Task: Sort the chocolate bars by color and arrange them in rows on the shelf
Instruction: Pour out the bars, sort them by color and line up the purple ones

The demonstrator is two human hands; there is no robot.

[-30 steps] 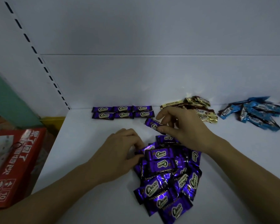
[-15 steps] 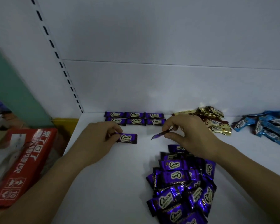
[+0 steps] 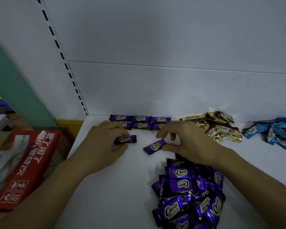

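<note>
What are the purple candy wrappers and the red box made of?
The purple wrappers look like thin shiny foil or metallised plastic: they glint and crinkle. The red box looks like matte cardboard, judging by its flat printed panel and folded edge, though I can't be certain.

I'm at a shop shelf (image 3: 106, 187). Its slotted upright (image 3: 69, 75) rises beyond my left hand (image 3: 104, 146), with a red carton (image 3: 28, 162) to the left.
</note>
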